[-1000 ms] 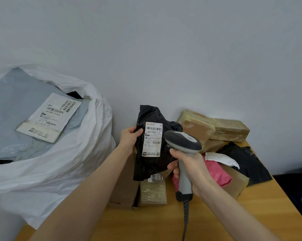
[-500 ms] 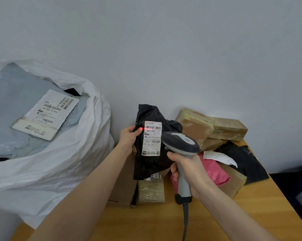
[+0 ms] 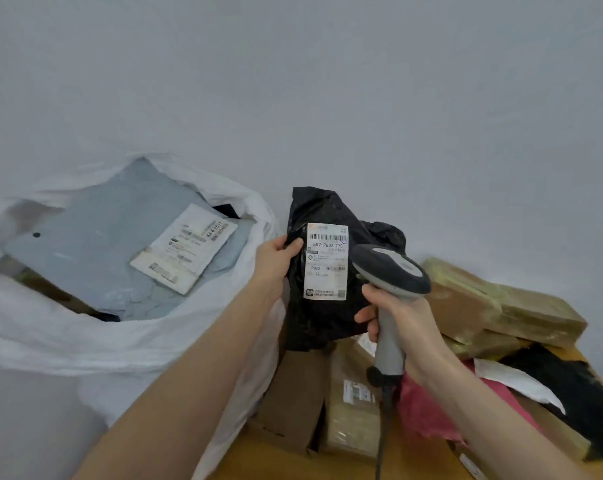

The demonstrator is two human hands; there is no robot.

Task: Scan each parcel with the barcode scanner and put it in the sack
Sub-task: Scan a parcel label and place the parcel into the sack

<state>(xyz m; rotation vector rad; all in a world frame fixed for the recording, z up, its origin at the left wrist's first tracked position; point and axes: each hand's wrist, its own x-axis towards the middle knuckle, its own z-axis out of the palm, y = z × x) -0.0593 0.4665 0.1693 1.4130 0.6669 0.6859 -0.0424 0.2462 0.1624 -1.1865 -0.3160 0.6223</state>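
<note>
My left hand point(image 3: 275, 263) grips the left edge of a black plastic parcel point(image 3: 322, 320), held upright with its white barcode label point(image 3: 326, 261) facing me. My right hand point(image 3: 402, 322) is wrapped round the handle of a grey barcode scanner point(image 3: 390, 271), whose head sits just right of the label. The white sack point(image 3: 130, 341) stands open at the left, and a grey mailer with a label point(image 3: 95, 251) lies on top inside it.
More parcels are heaped on the wooden table point(image 3: 279, 460) below and to the right: brown taped boxes point(image 3: 494, 303), a cardboard box point(image 3: 296, 393), a pink bag point(image 3: 428, 410) and a black bag point(image 3: 570, 393). A plain wall rises behind.
The red scan dot seen on the label half a second ago is gone. The view has swung so the sack sits closer to the parcel; both hands keep their holds.
</note>
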